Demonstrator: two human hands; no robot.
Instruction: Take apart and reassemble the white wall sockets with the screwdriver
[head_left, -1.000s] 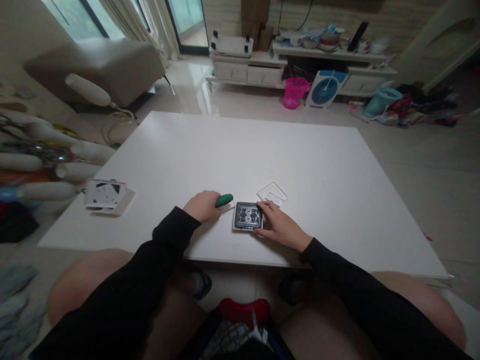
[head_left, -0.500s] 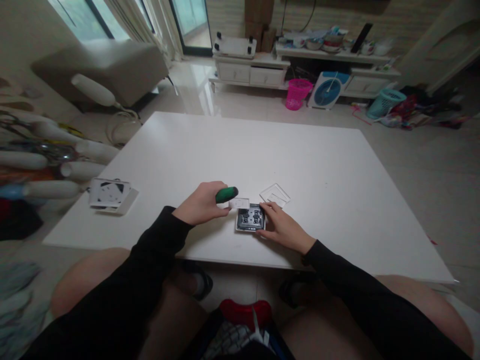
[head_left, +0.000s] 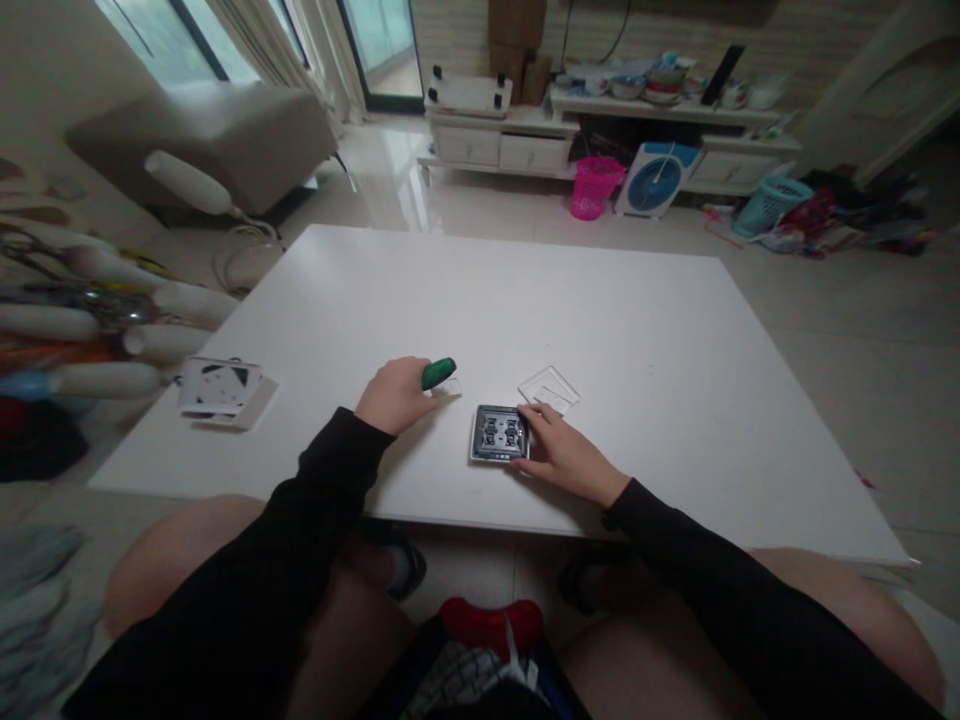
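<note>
My left hand [head_left: 396,394] is closed around a green tool handle with a black end [head_left: 439,374], probably a screwdriver, though its shaft is hidden. A small white rectangular plate [head_left: 449,387] shows by its fingertips; whether it is gripped or lies on the table I cannot tell. To the right is a square switch module [head_left: 500,434] with a dark inside and a white rim, flat on the table. My right hand [head_left: 566,452] grips its right edge between thumb and fingers. Just beyond it lies a white square frame [head_left: 549,388] with a smaller piece inside.
The white table [head_left: 510,310] spans the middle. At its left edge rests a small box with a printed sheet [head_left: 220,392]. Tube-shaped white objects [head_left: 105,378] crowd the floor on the left. A pink basket [head_left: 595,187] and a blue-white fan [head_left: 655,180] stand beyond.
My left hand has moved left, away from the switch module, carrying the green handle and bringing the small white plate with it. My right hand has stayed on the module.
</note>
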